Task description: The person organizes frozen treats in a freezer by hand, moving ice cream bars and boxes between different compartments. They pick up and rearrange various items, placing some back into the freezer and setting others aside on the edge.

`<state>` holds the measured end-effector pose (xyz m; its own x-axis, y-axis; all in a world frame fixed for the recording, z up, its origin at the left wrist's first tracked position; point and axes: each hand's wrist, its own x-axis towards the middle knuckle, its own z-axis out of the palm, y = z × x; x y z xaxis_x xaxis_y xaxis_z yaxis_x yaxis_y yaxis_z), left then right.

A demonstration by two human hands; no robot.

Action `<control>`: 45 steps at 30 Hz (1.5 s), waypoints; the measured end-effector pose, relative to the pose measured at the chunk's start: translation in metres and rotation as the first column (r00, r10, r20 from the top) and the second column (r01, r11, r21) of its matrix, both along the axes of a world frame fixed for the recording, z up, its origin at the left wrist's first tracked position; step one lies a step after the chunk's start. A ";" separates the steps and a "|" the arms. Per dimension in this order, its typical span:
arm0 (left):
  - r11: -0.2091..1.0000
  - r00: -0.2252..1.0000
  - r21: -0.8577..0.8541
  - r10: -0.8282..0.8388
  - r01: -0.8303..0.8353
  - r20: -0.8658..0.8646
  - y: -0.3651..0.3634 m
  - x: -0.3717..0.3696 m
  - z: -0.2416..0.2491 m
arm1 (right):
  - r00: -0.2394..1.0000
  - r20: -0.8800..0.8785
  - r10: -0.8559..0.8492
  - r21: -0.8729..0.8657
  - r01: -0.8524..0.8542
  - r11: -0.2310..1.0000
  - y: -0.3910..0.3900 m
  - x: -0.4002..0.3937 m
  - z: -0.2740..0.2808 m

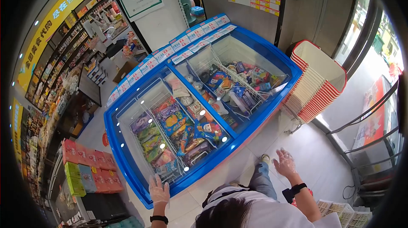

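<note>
The left hand, in a thin clear glove, lies open and flat on the front edge of the blue freezer, holding nothing. The right hand hangs open and empty above the floor, apart from the freezer and near the stack of red baskets. Ice cream packs lie inside under the glass lid, so neither hand touches them.

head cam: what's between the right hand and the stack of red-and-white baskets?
Only bare floor tile lies between the right hand and the stack of baskets. The head view shows the hand open, in a clear glove, touching nothing.
</note>
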<state>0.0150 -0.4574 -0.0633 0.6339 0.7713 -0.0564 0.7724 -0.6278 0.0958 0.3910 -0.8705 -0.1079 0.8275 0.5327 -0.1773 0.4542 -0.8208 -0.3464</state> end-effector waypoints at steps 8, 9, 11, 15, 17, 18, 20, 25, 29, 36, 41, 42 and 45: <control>0.845 0.845 0.047 0.534 -0.533 -0.011 -0.028 0.133 -0.020 | 0.921 0.379 -0.091 0.339 -0.046 0.940 0.035 0.195 0.041; 0.818 0.821 0.063 0.571 -0.571 0.030 -0.025 0.148 -0.026 | 0.921 0.379 -0.089 0.334 -0.046 0.941 0.041 0.220 0.042; 0.677 0.679 0.054 0.733 -0.734 0.039 -0.019 0.200 -0.014 | 0.852 0.512 -0.111 0.362 -0.096 0.927 0.064 0.270 0.034; 0.370 0.380 0.170 0.925 -0.913 0.027 -0.004 0.227 -0.022 | 0.889 0.229 -0.396 0.500 0.242 0.832 0.127 0.352 0.020; 0.336 0.349 0.226 0.937 -0.914 0.019 -0.008 0.235 -0.024 | 0.874 0.142 -0.465 0.411 0.375 0.831 0.146 0.383 0.002; 0.319 0.327 0.211 0.945 -0.924 0.004 -0.007 0.233 -0.030 | 0.837 0.059 -0.545 0.337 0.497 0.800 0.160 0.396 -0.003; 0.319 0.345 0.232 0.936 -0.919 0.077 -0.004 0.224 -0.040 | 0.829 0.112 -0.549 0.226 0.516 0.826 0.178 0.400 0.007; 0.360 0.396 0.240 0.910 -0.902 0.125 -0.011 0.223 -0.038 | 0.848 0.239 -0.474 0.179 0.441 0.879 0.176 0.397 0.008; 0.348 0.385 0.245 0.915 -0.905 0.124 -0.011 0.223 -0.038 | 0.835 0.260 -0.484 0.172 0.453 0.875 0.179 0.396 0.011; 0.383 0.427 0.239 0.888 -0.892 0.170 -0.012 0.221 -0.038 | 0.830 0.251 -0.499 0.174 0.468 0.866 0.183 0.393 0.023; 0.350 0.388 0.260 0.915 -0.900 0.112 -0.010 0.221 -0.039 | 0.824 0.271 -0.498 0.193 0.461 0.866 0.185 0.392 0.021; 0.384 0.423 0.271 0.900 -0.883 0.102 -0.008 0.216 -0.039 | 0.809 0.262 -0.527 0.182 0.495 0.850 0.185 0.392 0.021; 0.365 0.411 0.289 0.904 -0.885 0.119 -0.006 0.206 -0.050 | 0.831 0.295 -0.472 0.195 0.431 0.881 0.180 0.395 0.018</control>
<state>0.2211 -0.4639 -0.1131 -0.4344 0.8669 0.2445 0.8941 0.4478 0.0012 0.7859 -0.6908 -0.0898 0.9796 0.0849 0.1821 0.1453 -0.9255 -0.3497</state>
